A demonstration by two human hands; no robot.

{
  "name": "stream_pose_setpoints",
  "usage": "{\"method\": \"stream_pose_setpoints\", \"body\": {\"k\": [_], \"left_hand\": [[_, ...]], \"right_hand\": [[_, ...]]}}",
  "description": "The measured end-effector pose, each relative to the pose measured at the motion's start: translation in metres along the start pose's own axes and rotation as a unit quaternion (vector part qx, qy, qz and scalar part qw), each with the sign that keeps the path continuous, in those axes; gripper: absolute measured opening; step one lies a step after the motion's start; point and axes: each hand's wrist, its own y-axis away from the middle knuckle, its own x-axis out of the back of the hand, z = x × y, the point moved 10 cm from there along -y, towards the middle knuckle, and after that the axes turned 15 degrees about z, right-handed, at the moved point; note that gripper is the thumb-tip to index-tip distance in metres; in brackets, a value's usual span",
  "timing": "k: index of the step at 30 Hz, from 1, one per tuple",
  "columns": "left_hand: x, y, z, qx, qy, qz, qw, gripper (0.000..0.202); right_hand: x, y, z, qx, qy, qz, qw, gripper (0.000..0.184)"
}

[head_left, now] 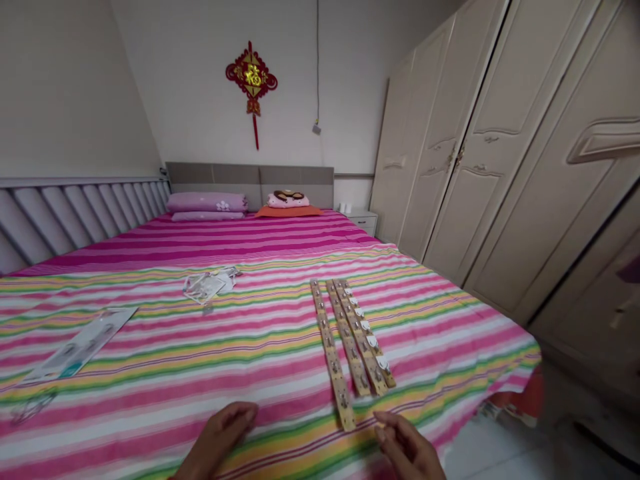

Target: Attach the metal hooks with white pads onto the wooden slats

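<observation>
My left hand [220, 440] rests near the bed's front edge on the striped sheet [200, 360], fingers loosely curled and apart, holding nothing. My right hand [407, 448] hovers just below the near ends of several wooden strips [350, 337] studded with metal hooks, fingers bent but apart, empty. The strips lie side by side, running away from me. One strip carries white hook caps.
A crumpled clear plastic bag [207, 285] lies mid-bed. A flat package [83, 347] sits at the left. Pillows [207, 203] lean at the headboard. A cream wardrobe [500, 153] lines the right wall, with a floor gap beside the bed.
</observation>
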Motion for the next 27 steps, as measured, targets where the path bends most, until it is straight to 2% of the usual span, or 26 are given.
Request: {"method": "stream_pose_setpoints", "body": {"k": [3, 5, 7, 9, 11, 12, 14, 17, 19, 22, 24, 25, 27], "left_hand": [[0.007, 0.029, 0.047, -0.052, 0.031, -0.003, 0.998, 0.060], [0.026, 0.049, 0.096, -0.144, 0.045, 0.071, 0.986, 0.078], [0.048, 0.074, 0.138, -0.216, 0.047, 0.170, 0.960, 0.096], [0.064, 0.096, 0.166, -0.270, 0.060, 0.237, 0.931, 0.108], [0.071, 0.107, 0.177, -0.299, 0.066, 0.269, 0.913, 0.112], [0.071, 0.106, 0.177, -0.302, 0.065, 0.273, 0.911, 0.112], [0.069, 0.094, 0.164, -0.286, 0.052, 0.269, 0.918, 0.111], [0.064, 0.065, 0.127, -0.223, 0.043, 0.254, 0.940, 0.111], [0.059, 0.051, 0.098, -0.168, 0.050, 0.238, 0.955, 0.113], [0.052, 0.046, 0.066, -0.113, 0.074, 0.227, 0.964, 0.116], [0.046, 0.048, 0.051, -0.093, 0.083, 0.222, 0.967, 0.116], [0.041, 0.048, 0.044, -0.083, 0.087, 0.217, 0.969, 0.116], [0.029, 0.047, 0.030, -0.055, 0.096, 0.191, 0.975, 0.112]], "right_hand": [[-0.013, 0.008, -0.078, 0.127, -0.024, -0.021, 0.991, 0.055], [-0.024, 0.021, -0.132, 0.237, -0.055, -0.034, 0.969, 0.066], [-0.030, 0.043, -0.179, 0.362, -0.097, -0.033, 0.927, 0.073], [-0.039, 0.061, -0.204, 0.441, -0.116, -0.039, 0.889, 0.081], [-0.054, 0.063, -0.207, 0.450, -0.110, -0.054, 0.884, 0.084], [-0.064, 0.058, -0.201, 0.430, -0.092, -0.070, 0.895, 0.084], [-0.084, 0.040, -0.176, 0.347, -0.038, -0.101, 0.932, 0.079], [-0.098, 0.017, -0.128, 0.205, 0.011, -0.149, 0.967, 0.072], [-0.087, 0.009, -0.102, 0.156, -0.001, -0.133, 0.979, 0.064], [-0.046, 0.004, -0.058, 0.116, -0.031, -0.034, 0.992, 0.039], [-0.021, 0.004, -0.017, 0.064, -0.039, 0.019, 0.997, 0.025], [-0.012, 0.004, 0.005, 0.026, -0.048, 0.035, 0.998, 0.023], [-0.008, 0.005, 0.049, -0.077, -0.075, 0.035, 0.994, 0.029]]}}
